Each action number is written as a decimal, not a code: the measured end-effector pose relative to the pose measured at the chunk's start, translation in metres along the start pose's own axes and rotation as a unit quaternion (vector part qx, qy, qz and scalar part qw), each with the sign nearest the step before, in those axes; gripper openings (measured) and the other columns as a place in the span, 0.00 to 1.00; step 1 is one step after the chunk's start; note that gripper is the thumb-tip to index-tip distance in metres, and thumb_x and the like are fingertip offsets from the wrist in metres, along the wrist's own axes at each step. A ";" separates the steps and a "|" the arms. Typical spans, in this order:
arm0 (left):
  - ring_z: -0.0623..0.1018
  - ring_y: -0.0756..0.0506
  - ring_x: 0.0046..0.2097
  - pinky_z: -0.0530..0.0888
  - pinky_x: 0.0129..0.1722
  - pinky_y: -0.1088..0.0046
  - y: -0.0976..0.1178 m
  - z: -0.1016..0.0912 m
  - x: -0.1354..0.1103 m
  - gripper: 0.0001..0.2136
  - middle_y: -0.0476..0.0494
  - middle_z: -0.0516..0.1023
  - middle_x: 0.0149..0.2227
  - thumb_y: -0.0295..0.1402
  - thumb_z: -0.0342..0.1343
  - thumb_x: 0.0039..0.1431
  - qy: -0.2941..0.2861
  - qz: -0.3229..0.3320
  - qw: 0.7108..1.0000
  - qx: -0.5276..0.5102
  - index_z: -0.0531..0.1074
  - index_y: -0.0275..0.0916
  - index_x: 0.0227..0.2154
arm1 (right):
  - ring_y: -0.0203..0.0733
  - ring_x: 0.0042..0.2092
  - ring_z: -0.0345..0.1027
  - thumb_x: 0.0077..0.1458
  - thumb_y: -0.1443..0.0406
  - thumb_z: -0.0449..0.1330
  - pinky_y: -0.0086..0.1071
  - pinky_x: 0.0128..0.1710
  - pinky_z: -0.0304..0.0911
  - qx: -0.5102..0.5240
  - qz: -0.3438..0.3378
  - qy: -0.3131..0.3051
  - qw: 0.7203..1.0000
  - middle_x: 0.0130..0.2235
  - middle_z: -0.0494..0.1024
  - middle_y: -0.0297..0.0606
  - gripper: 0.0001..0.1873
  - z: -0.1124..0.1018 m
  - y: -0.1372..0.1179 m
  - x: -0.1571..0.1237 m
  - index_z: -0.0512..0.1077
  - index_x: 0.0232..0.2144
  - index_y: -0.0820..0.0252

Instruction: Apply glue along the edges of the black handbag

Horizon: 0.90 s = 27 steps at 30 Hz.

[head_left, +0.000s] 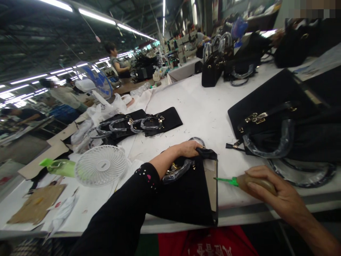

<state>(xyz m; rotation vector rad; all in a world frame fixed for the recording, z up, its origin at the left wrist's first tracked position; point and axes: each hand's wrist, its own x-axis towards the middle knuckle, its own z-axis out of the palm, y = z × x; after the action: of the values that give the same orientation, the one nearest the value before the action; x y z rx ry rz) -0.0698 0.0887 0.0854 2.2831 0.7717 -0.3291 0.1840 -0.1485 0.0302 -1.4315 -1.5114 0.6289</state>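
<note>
At the near edge of the white table (197, 110), the left hand (188, 148) is closed on the upper edge of a black bag (183, 193), apparently to steady it and hold its side open. This side, showing a beige panel (211, 185), faces the right hand (263, 186), which is wrapped around a brown applicator bottle (255, 184). Its green nozzle (226, 180) points at the panel's edge, presumably held level for aim; whether the tip touches cannot be determined. A plastic-wrapped handle (179, 173) lies over the bag's front below the left wrist and may obstruct.

Beyond the right hand, further black bags (263, 110) with wrapped handles crowd the table and limit room on that side. To the left stand a white fan (102, 165) and a green bottle (62, 168); behind these, a row of black bags (167, 121) lies flat.
</note>
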 end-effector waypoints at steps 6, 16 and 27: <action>0.74 0.51 0.33 0.68 0.35 0.79 0.002 -0.001 -0.001 0.09 0.52 0.76 0.30 0.25 0.54 0.54 -0.002 -0.003 1.000 0.004 0.78 0.37 0.34 | 0.48 0.46 0.75 0.58 0.55 0.64 0.35 0.44 0.72 0.032 0.007 -0.060 0.998 0.44 0.78 0.37 0.08 0.001 -0.002 -0.004 0.76 0.39 0.49; 0.73 0.50 0.33 0.68 0.34 0.79 0.006 -0.001 -0.003 0.08 0.52 0.75 0.28 0.25 0.55 0.53 0.000 -0.014 1.000 0.001 0.79 0.36 0.34 | 0.48 0.46 0.75 0.58 0.57 0.64 0.33 0.45 0.72 0.027 0.015 -0.054 0.998 0.44 0.79 0.38 0.08 -0.003 -0.012 -0.016 0.77 0.39 0.50; 0.72 0.50 0.33 0.67 0.34 0.78 0.006 0.000 -0.003 0.10 0.52 0.74 0.28 0.23 0.53 0.52 0.011 -0.003 1.000 0.004 0.78 0.36 0.33 | 0.45 0.46 0.76 0.59 0.58 0.63 0.29 0.44 0.72 0.023 0.007 -0.070 0.997 0.44 0.79 0.35 0.06 -0.006 -0.015 -0.028 0.76 0.40 0.47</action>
<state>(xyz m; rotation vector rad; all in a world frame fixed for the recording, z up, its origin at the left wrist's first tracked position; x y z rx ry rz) -0.0682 0.0838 0.0902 2.2964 0.7890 -0.3119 0.1787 -0.1791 0.0375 -1.3883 -1.5863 0.7824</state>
